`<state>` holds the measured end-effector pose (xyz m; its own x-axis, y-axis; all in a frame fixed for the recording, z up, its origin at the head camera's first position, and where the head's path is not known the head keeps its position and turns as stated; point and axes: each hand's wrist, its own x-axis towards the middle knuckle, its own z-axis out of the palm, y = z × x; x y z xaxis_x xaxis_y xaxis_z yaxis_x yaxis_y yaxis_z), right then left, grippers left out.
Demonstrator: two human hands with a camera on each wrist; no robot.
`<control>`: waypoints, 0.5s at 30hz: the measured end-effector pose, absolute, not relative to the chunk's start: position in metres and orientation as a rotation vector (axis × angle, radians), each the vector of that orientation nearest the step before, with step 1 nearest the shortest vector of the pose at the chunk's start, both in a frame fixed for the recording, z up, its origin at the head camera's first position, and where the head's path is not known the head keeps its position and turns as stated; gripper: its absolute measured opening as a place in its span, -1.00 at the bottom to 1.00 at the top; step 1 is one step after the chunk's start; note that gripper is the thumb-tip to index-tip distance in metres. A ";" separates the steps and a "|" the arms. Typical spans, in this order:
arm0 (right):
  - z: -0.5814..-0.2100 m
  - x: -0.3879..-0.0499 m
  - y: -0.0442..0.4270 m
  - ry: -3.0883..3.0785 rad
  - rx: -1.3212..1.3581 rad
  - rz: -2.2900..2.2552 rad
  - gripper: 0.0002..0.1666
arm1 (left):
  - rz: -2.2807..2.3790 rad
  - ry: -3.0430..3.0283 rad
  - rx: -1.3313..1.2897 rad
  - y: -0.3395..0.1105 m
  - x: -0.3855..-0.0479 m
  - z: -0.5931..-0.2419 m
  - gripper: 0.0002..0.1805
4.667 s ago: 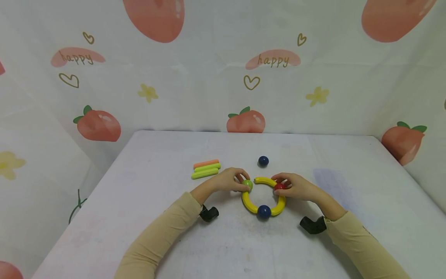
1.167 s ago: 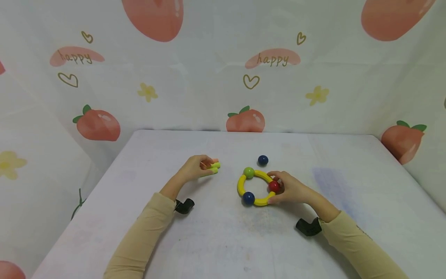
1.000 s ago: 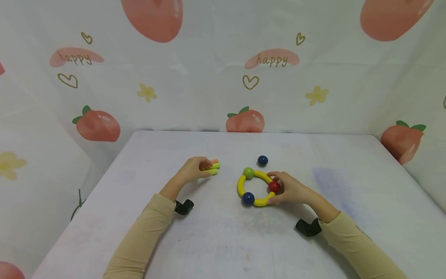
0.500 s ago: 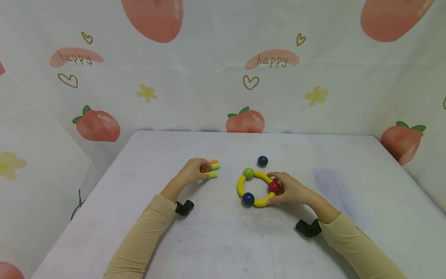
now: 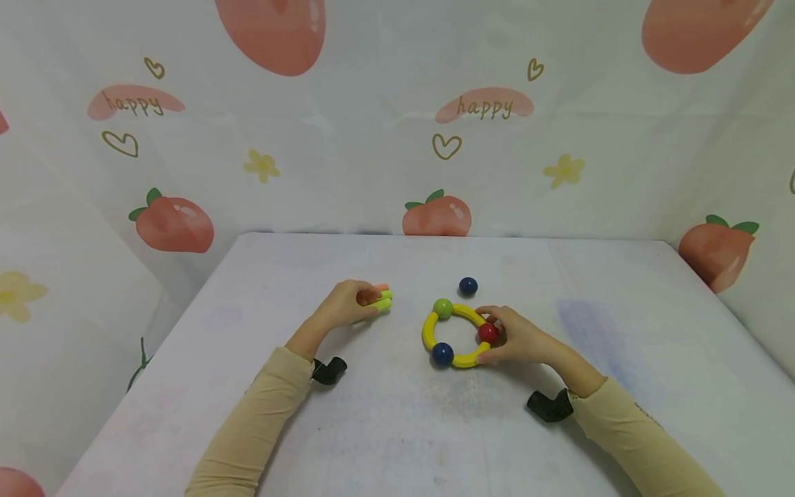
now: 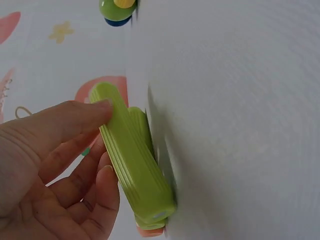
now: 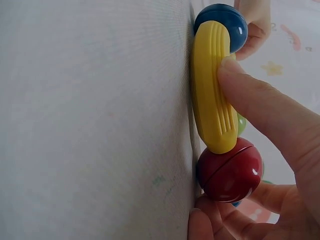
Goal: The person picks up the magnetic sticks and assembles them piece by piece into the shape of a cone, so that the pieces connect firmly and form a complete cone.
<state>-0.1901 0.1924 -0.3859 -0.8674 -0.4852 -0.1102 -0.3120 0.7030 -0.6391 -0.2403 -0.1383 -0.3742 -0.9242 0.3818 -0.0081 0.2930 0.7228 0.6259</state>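
Note:
My left hand (image 5: 348, 301) pinches a lime-green ribbed toy stick (image 6: 132, 155), with the thumb on its near side and fingers behind. A second lime-green stick (image 6: 141, 125) and an orange stick (image 5: 381, 286) lie just beyond it, partly hidden. My right hand (image 5: 520, 335) holds the right side of a ring of curved yellow rods (image 5: 430, 331) and balls lying on the table. Its thumb presses a yellow rod (image 7: 210, 85), and its fingers reach around the red ball (image 7: 230, 172). A dark blue ball (image 5: 442, 354) and a green ball (image 5: 443, 308) also join the ring.
A loose dark blue ball (image 5: 468, 286) sits behind the ring. The white table (image 5: 397, 428) ends at a printed curtain (image 5: 348, 172) at the back. Black wrist mounts (image 5: 329, 371) hang below both sleeves.
Earlier the left hand touched the ring; it moved left to the sticks. The ring shifted slightly left and closed up. In the last half second the pinched stick moved back toward the other sticks.

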 end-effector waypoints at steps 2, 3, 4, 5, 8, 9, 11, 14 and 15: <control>-0.385 -0.190 0.192 2.642 -0.633 -0.921 0.00 | 1.000 2.779 0.560 -0.138 -0.241 -0.373 -0.73; -0.386 -0.190 0.192 2.641 -0.630 -0.922 0.00 | 1.013 2.772 0.567 -0.137 -0.241 -0.373 -0.72; -0.385 -0.190 0.192 2.641 -0.633 -0.922 0.00 | 1.031 2.763 0.574 -0.136 -0.241 -0.372 -0.72; -0.385 -0.190 0.193 2.641 -0.634 -0.921 0.00 | 1.048 2.753 0.583 -0.136 -0.241 -0.372 -0.71; -0.386 -0.190 0.193 2.642 -0.630 -0.923 -0.01 | 1.087 2.724 0.620 -0.133 -0.241 -0.370 -0.69; -0.386 -0.190 0.193 2.642 -0.640 -0.920 -0.01 | 1.101 2.711 0.620 -0.132 -0.241 -0.369 -0.68; -0.386 -0.190 0.193 2.645 -0.645 -0.921 -0.01 | 1.116 2.690 0.622 -0.130 -0.240 -0.367 -0.67; -0.386 -0.190 0.193 2.653 -0.656 -0.925 -0.01 | 1.131 2.666 0.620 -0.126 -0.239 -0.365 -0.65; -0.386 -0.189 0.193 2.656 -0.669 -0.924 -0.01 | 1.134 2.661 0.616 -0.125 -0.238 -0.364 -0.64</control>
